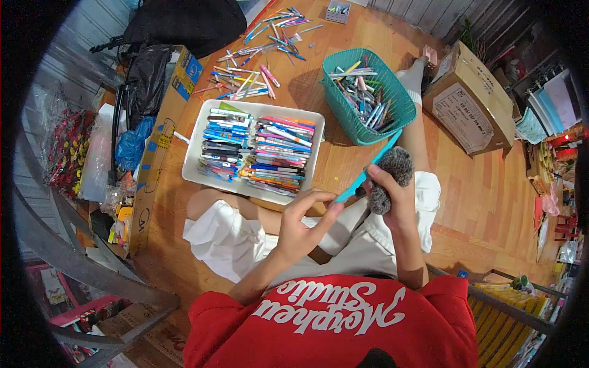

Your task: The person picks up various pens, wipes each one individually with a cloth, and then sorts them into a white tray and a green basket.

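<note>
white tray [316, 141] of pens [282, 144], teal basket [343, 119], then right hand [396, 187] closed round grey fluffy bundle [397, 163] and turquoise stick [353, 188], left hand [307, 224] pinching the stick's near end above the lap [374, 242]; steady two-point support should limit twisting.

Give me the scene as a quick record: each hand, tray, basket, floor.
Left hand: fingers at the near end of a long blue item
Right hand: holds a grey fluffy item, thumb by the blue item
White tray: pens in two columns
Teal basket: jumbled pens
Wooden floor: scattered pens beyond the tray
</note>
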A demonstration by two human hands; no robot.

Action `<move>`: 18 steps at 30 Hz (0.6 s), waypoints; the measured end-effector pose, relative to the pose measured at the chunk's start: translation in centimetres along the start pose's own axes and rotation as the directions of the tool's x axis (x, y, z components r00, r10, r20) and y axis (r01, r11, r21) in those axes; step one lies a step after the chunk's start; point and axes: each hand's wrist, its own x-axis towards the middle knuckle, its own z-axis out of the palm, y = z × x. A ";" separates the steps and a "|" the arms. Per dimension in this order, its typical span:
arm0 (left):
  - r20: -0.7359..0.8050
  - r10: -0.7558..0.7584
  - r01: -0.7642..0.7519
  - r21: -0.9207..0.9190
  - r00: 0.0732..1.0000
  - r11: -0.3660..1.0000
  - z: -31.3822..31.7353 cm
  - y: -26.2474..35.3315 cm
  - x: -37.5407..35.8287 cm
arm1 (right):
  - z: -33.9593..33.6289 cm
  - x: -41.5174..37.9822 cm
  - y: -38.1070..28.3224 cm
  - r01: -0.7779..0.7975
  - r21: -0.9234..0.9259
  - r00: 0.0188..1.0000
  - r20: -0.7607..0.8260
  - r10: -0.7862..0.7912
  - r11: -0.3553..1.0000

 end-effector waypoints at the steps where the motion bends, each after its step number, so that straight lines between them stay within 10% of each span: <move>1: -0.014 -0.033 0.033 0.010 0.999 0.999 -0.1 0.2 -0.2 | 0.3 -0.3 0.1 0.009 0.004 1.000 -0.024 -0.009 1.000; 4: 0.014 -0.155 0.154 -0.232 0.988 0.961 -0.7 0.5 -0.7 | 0.3 -1.1 0.5 0.038 -0.021 0.998 -0.048 -0.039 0.999; 18: -0.018 -0.217 0.205 -0.259 0.976 0.944 -1.5 1.4 -1.2 | -0.7 -1.0 0.5 0.154 0.143 0.962 -0.246 -0.115 0.978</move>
